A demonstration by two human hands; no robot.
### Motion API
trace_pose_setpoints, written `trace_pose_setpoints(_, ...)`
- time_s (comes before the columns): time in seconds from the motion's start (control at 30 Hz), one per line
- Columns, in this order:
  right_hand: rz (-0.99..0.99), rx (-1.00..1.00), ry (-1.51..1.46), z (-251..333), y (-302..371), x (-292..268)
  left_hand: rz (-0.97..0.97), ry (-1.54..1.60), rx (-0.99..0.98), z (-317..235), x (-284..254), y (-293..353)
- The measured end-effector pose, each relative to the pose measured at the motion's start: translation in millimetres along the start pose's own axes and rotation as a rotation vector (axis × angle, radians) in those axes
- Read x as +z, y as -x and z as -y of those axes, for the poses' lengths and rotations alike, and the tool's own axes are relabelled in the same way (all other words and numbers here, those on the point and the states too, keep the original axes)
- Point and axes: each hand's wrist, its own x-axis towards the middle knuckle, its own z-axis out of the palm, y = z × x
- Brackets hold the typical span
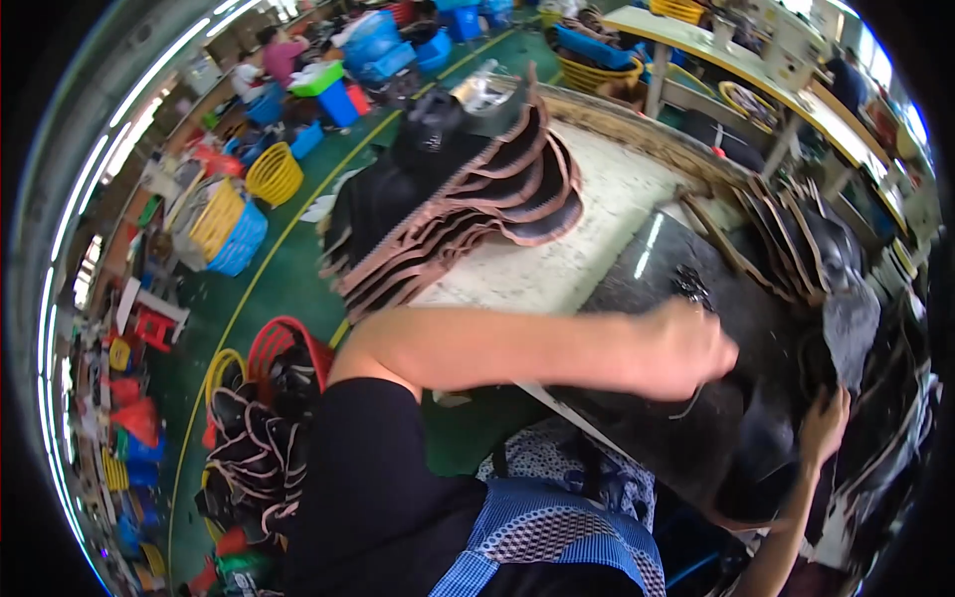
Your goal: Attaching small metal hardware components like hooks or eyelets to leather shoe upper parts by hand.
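My left hand is blurred by motion and closed, reaching across over the dark work surface. A thin, pale, curved strand shows just under it, and whatever the fingers hold is hidden. Beside its knuckles lies a small shiny black tangle. At the right, my right hand pinches the lower end of a grey, leather-like piece. Above that piece, several black pieces with brown edges stand bunched together. A black sheet lies between my hands.
A tall stack of black, pink-edged pieces rests on the white tabletop. On the green floor stand a red basket filled with similar pieces, a yellow basket and blue bins. Another workbench runs along the far right.
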Motion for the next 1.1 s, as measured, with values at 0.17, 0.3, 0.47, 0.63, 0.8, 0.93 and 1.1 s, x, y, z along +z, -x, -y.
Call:
trace_pose_setpoints(0.17,-0.063,0.121,-0.297,-69,-6,-67,-0.093,0.317,-0.399,100,-171,55)
trace_pose_setpoints(0.3,0.088,0.47,-0.89,-82,-53,-164,-0.145,0.404,-0.857,265,-188,175)
trace_pose_setpoints(0.47,0.15,0.492,-1.269,-134,-115,-205,-0.028,0.135,-1.392,411,-129,332)
trace_pose_setpoints(0.63,-0.01,0.886,-0.442,-276,-135,-146,-0.278,-0.144,-0.913,419,-118,277)
trace_pose_setpoints(0.8,-0.503,0.546,0.323,-201,-156,-120,-0.704,0.163,-0.706,326,-136,178)
trace_pose_setpoints(0.93,-0.659,-0.241,0.094,-58,-170,-115,-0.239,0.822,-0.619,167,-14,7)
trace_pose_setpoints(1.1,0.075,-0.154,-0.077,-46,-211,-18,0.143,1.55,-0.327,41,128,-191)
